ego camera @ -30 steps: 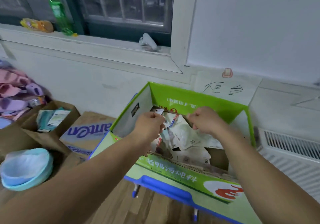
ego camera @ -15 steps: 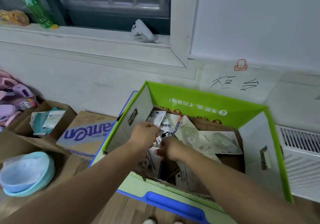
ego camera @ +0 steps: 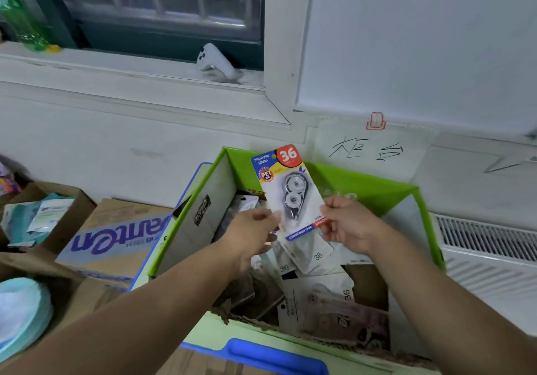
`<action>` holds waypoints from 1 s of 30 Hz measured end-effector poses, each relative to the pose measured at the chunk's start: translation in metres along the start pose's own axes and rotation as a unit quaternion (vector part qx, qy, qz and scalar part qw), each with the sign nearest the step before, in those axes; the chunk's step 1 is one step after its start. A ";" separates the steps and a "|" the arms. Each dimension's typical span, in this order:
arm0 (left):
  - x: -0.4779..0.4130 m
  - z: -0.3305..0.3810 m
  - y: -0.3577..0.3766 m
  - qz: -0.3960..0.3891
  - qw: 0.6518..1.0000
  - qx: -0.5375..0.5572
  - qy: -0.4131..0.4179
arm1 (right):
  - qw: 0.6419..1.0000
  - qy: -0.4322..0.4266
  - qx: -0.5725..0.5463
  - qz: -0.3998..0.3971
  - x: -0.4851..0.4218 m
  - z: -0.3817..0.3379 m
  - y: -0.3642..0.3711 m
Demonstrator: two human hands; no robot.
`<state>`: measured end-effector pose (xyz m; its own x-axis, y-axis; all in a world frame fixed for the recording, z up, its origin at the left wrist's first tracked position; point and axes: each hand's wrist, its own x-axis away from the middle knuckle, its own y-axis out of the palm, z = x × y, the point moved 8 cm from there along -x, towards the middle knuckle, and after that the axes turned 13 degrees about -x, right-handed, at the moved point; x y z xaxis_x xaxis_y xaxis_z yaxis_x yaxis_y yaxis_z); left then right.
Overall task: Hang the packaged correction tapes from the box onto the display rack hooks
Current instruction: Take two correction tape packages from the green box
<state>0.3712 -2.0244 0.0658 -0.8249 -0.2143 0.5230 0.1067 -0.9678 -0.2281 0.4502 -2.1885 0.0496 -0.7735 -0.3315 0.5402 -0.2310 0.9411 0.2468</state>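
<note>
Your right hand (ego camera: 348,226) pinches the correction tape pack (ego camera: 290,191) (upright, over the box (ego camera: 377,191)); your left hand (ego camera: 250,232) meets its edge, grip unclear.

Glossy card packet (ego camera: 287,191), torn corrugated cardboard box (ego camera: 363,191).

A dark-framed barred window (ego camera: 162,11) sits in a white painted wall (ego camera: 421,40). On its white sill (ego camera: 130,69) stand a green plastic bottle (ego camera: 20,17) and a white controller-like gadget (ego camera: 216,60). Down to the window's right is a white slatted radiator grille (ego camera: 488,246).
</note>
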 end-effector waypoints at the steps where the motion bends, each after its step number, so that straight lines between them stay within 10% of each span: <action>1: -0.002 0.003 0.003 0.010 1.000 0.005 0.006 | 1.000 0.006 -0.006 -0.023 0.004 0.004 0.004; 5: -0.014 0.008 -0.004 0.090 0.996 -0.006 0.010 | 0.950 0.076 0.280 -0.117 0.018 0.030 -0.006; 9: -0.015 0.015 -0.008 0.121 0.993 -0.006 0.008 | 0.668 0.130 0.709 -0.184 0.031 0.081 -0.032; 12: -0.011 0.023 -0.006 0.121 0.992 -0.009 0.020 | 0.609 0.137 0.750 -0.218 0.036 0.100 -0.032; 14: -0.009 0.025 -0.006 0.124 0.992 -0.017 0.023 | 0.634 0.120 0.731 -0.222 0.031 0.098 -0.034; 21: 0.003 0.033 -0.018 0.151 0.988 0.000 0.017 | 0.963 -0.036 0.261 0.059 -0.011 0.016 -0.066; 27: 0.008 0.038 -0.026 0.173 0.985 0.005 0.026 | 0.993 -0.046 0.011 0.107 -0.007 -0.020 -0.077; 30: 0.012 0.045 -0.023 0.176 0.984 0.003 0.033 | 0.975 -0.069 0.202 0.066 0.002 -0.036 -0.067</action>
<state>0.3835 -2.0105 0.1143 -0.7710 -0.5271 0.3573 0.3949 -0.8360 -0.3810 0.4849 -2.2549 0.0632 -0.8781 -0.2200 0.4248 -0.3161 0.9334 -0.1700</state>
